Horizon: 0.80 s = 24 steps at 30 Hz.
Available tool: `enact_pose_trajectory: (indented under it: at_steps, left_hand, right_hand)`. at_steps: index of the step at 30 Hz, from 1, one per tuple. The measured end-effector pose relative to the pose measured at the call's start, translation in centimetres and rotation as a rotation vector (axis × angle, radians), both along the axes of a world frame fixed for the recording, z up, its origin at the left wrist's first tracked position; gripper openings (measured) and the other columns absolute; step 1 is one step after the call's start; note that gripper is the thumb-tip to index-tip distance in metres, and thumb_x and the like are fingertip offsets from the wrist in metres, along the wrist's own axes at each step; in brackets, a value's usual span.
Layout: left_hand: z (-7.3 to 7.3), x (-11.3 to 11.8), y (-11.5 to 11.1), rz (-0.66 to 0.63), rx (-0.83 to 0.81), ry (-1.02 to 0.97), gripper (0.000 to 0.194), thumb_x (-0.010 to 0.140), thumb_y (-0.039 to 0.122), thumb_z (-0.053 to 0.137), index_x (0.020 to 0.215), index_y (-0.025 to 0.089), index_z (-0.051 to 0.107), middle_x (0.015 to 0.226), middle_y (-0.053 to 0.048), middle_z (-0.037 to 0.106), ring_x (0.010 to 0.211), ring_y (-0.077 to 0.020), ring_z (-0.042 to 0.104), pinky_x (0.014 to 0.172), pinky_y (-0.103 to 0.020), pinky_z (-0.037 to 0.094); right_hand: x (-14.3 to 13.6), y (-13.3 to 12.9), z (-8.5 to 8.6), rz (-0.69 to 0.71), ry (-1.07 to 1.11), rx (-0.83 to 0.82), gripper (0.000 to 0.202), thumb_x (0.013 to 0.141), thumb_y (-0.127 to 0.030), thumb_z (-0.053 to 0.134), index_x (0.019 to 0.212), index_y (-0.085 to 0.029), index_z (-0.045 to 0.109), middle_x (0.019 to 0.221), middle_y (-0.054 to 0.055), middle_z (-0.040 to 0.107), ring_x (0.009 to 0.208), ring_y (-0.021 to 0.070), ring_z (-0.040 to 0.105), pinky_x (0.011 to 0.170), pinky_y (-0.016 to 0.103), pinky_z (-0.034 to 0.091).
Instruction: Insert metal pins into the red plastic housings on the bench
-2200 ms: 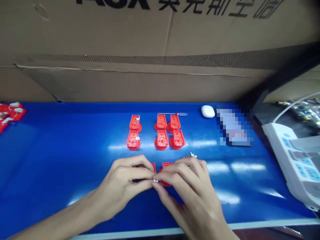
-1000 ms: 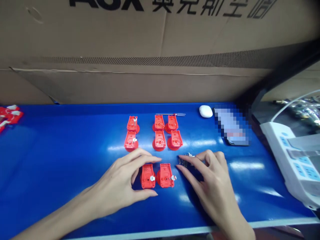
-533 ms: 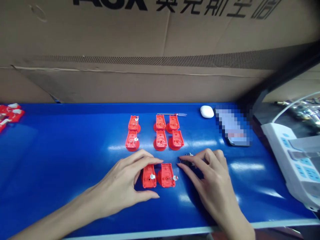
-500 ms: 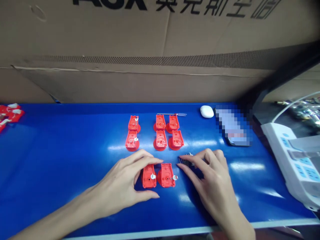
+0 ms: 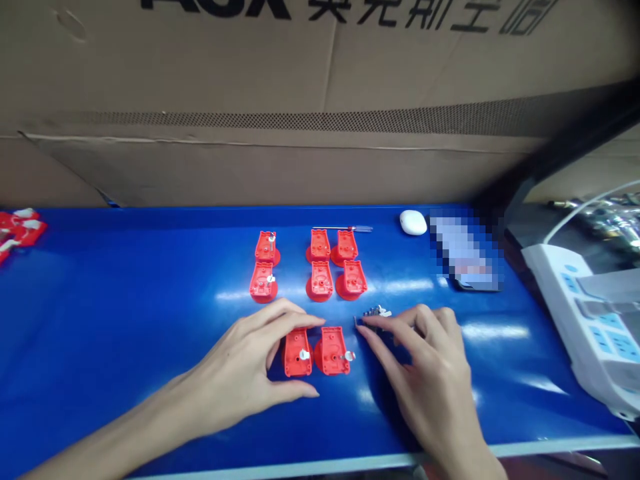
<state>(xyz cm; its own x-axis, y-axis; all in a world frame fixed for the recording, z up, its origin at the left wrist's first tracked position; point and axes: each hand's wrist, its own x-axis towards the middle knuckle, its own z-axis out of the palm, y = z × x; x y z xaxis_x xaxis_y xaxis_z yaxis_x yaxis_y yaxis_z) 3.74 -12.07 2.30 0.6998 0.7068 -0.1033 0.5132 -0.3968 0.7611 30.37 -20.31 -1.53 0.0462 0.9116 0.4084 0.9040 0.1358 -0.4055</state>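
My left hand (image 5: 250, 363) curves around a red plastic housing (image 5: 291, 360) with a small white piece (image 5: 304, 355) on it. Its thumb and fingers stay apart, at the housing's near and far sides; whether they touch it I cannot tell. Just right of that housing lies a second red housing (image 5: 332, 340), also with a white piece (image 5: 349, 356) at its edge. My right hand (image 5: 425, 360) pinches a small thin metal pin (image 5: 356, 321) between thumb and index finger. Behind those fingers is a small cluster of dark metal parts (image 5: 373, 311) with a white bit, partly hidden.
Farther back stand several more red housings (image 5: 320, 280) in two groups. A screwdriver (image 5: 360, 229), a white case (image 5: 413, 223) and a phone (image 5: 477, 280) lie near the cardboard wall (image 5: 280, 170). A white power strip (image 5: 565, 320) is at right, red-and-white parts (image 5: 20, 227) at far left.
My right fingertips have drawn slightly toward me from the dark parts, and the thin pin now shows between them. More of the cluster is visible. My left hand is nearly unchanged.
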Motion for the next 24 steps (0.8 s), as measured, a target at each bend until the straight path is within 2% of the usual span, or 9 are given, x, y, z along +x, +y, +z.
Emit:
enact_pose_trajectory:
  at_steps: [11, 18, 24]
  left_hand:
    - [0.1, -0.1, -0.1, 0.002, -0.013, 0.0, 0.069, 0.086, 0.037, 0.097, 0.147, 0.039, 0.063, 0.132, -0.001, 0.068, 0.103, -0.0212, 0.071, 0.093, -0.036, 0.06]
    - [-0.1, -0.2, -0.1, -0.006, -0.023, -0.002, 0.068, 0.088, 0.04, 0.095, 0.149, 0.037, 0.063, 0.137, -0.003, 0.067, 0.113, -0.024, 0.072, 0.099, -0.038, 0.06]
    - [0.1, -0.2, -0.1, -0.006, -0.023, -0.004, 0.067, 0.089, 0.041, 0.094, 0.148, 0.037, 0.063, 0.136, -0.003, 0.068, 0.111, -0.0235, 0.072, 0.096, -0.037, 0.06]
  right_hand:
    - [-0.3, 0.6, -0.2, -0.055, 0.01, -0.015, 0.016, 0.11, -0.031, 0.065, 0.11, -0.025, 0.08, 0.089, 0.005, 0.06, 0.087, 0.0257, 0.05, 0.079, 0.042, 0.045]
    - [-0.8, 1.1, -0.4, -0.056, 0.033, -0.034, 0.016, 0.109, -0.03, 0.066, 0.104, -0.023, 0.079, 0.087, 0.005, 0.06, 0.086, 0.0261, 0.049, 0.079, 0.042, 0.042]
    - [-1.4, 0.8, -0.2, -0.113, 0.084, -0.034, 0.019, 0.11, -0.036, 0.066, 0.106, -0.025, 0.081, 0.084, 0.004, 0.06, 0.084, 0.0259, 0.049, 0.078, 0.04, 0.04]
